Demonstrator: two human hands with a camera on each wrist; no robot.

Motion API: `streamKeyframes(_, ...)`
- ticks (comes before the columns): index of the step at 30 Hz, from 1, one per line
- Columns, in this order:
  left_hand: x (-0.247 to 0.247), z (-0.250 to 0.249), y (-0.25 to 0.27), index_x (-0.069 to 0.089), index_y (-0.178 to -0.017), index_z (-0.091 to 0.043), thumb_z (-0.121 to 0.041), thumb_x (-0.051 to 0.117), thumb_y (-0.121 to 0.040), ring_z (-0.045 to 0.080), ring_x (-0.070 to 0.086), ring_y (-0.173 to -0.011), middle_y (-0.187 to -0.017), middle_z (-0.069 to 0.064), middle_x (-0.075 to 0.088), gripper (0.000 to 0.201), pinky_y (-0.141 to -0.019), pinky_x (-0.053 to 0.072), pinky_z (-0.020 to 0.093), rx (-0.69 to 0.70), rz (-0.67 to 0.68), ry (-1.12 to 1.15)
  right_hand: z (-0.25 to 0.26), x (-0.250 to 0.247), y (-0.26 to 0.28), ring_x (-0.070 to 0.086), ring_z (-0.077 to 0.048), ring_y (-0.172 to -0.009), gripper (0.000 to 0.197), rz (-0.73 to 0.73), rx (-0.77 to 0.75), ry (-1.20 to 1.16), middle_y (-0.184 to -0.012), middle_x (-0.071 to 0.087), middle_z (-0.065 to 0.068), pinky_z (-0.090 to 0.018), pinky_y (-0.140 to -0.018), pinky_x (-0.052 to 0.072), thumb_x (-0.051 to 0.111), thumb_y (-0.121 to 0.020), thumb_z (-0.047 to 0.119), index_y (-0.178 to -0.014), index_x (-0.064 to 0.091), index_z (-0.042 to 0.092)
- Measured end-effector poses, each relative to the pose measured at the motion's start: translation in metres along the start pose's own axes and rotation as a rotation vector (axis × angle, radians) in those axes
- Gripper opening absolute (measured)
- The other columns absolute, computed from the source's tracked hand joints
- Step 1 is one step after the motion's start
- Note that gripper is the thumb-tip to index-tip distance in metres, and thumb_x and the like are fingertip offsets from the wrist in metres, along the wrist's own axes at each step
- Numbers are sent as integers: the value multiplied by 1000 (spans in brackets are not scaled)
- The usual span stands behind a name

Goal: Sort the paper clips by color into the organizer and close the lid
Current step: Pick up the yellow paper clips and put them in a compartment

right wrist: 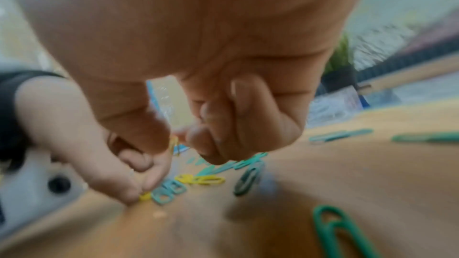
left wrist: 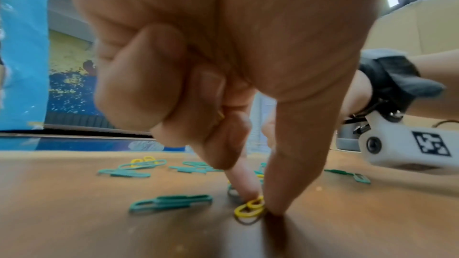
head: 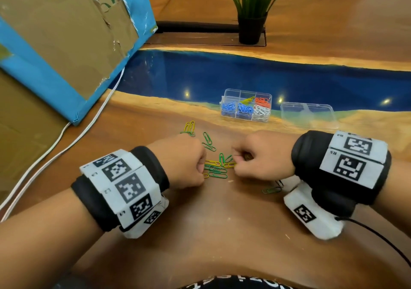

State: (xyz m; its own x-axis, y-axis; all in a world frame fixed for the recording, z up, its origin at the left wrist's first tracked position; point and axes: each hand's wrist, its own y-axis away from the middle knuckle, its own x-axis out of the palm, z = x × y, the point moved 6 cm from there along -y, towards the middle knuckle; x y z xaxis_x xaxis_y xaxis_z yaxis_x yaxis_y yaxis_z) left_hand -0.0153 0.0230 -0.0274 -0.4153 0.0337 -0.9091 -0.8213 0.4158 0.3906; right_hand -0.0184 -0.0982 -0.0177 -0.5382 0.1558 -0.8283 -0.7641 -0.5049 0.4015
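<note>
1. Green and yellow paper clips (head: pixel 216 169) lie scattered on the bench (head: pixel 222 233), near me.
2. My left grip (head: pixel 184 162) pinches a yellow clip (left wrist: pixel 249 208) against the bench.
3. My right grip (head: pixel 262 155) pinches another yellow clip (right wrist: pixel 174 144).
4. The organizer (head: pixel 245 106) sits farther off, its lid (head: pixel 309 116) to its right.

Left hand (left wrist: pixel 223 62) is seen from behind the palm, reaching down to the wooden worktop (left wrist: pixel 74 223). Thumb and forefinger tips pinch a yellow paper clip (left wrist: pixel 249 209) lying on the surface. Remaining fingers (left wrist: pixel 139 85) are curled into the palm. Green paper clips (left wrist: pixel 171 202) lie scattered just beside and beyond the hand. The right wrist's camera unit (left wrist: pixel 407 150) rests at right, near the worktop.
</note>
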Motion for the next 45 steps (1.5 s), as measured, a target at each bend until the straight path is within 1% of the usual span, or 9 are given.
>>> streamKeyframes(6, 2, -8, 2, 60, -78, -22, -31, 60, -74, 23, 61, -82, -89, 1, 64, 10, -74, 56, 34, -6, 28, -80, -18, -5, -9, 43, -17, -45, 25, 56, 81, -745, -62, 51, -10, -17, -37, 34, 47, -83, 6, -60, 46, 14)
streamKeyframes(12, 2, -6, -3, 42, -65, -21, -26, 57, -77, 16, 43, -61, -65, -2, 48, 20, -57, 38, 27, 60, 57, 49, -52, -33, -22, 43, -16, -45, 30, -153, 236, -935, -60, 51, -9, -16, -36, 33, 45, -82, -9, -63, 45, 14)
streamKeyframes(19, -31, -7, -33, 34, -59, -19, -12, 53, -79, 4, 33, -39, -52, -6, 35, 28, -43, 29, 18, 61, -56, 568, -73, -81, -36, 54, -19, -63, 18, -338, 385, -975, -78, 55, -12, -25, -59, 54, 47, -94, 7, -111, 50, 3)
streamKeyframes(24, -58, -5, -73, 43, -58, -21, -13, 42, -68, 17, 30, -49, -64, 5, 39, 14, -45, 26, 19, -79, -135, 885, -73, -92, -48, 60, -20, -73, 20, -368, 467, -981, -83, 58, -12, -28, -75, 56, 47, -95, 13, -111, 45, 1)
streamKeyframes(27, -79, -7, -99, 39, -68, -12, 1, 34, -83, 18, 26, -50, -68, 10, 36, 21, -46, 24, 21, -114, -186, 919, -71, -95, -51, 60, -26, -90, 34, -376, 484, -967, -97, 58, -12, -35, -82, 56, 50, -93, 16, -123, 46, 1)
streamKeyframes(33, -92, -13, -136, 43, -63, -19, -14, 41, -95, 14, 44, -51, -61, 0, 45, 32, -47, 39, 23, -130, -243, 781, -73, -95, -49, 46, -32, -131, 39, -402, 463, -1045, -136, 52, -21, -32, -98, 49, 43, -97, 16, -134, 42, 4)
streamKeyframes(35, -93, -18, -143, 45, -64, -20, -17, 41, -95, 12, 46, -54, -64, -2, 48, 31, -51, 41, 22, -129, -248, 790, -77, -96, -48, 54, -32, -124, 41, -407, 431, -1064, -129, 57, -21, -33, -100, 48, 43, -97, 13, -135, 44, 1)
streamKeyframes(38, -93, -29, -151, 46, -65, -19, -16, 41, -95, 10, 46, -55, -65, -2, 48, 31, -53, 42, 22, -142, -246, 859, -86, -97, -45, 52, -18, -68, 33, -429, 419, -1062, -79, 56, -8, -28, -84, 53, 43, -95, 10, -125, 52, -1)
streamKeyframes(45, -87, -46, -156, 51, -69, -15, -8, 39, -88, 18, 49, -61, -65, 2, 53, 23, -77, 44, 31, -173, -203, 1038, -102, -91, -25, 44, -20, -76, 11, -456, 402, -1040, -75, 47, -5, -25, -69, 47, 43, -94, 9, -102, 50, 12)
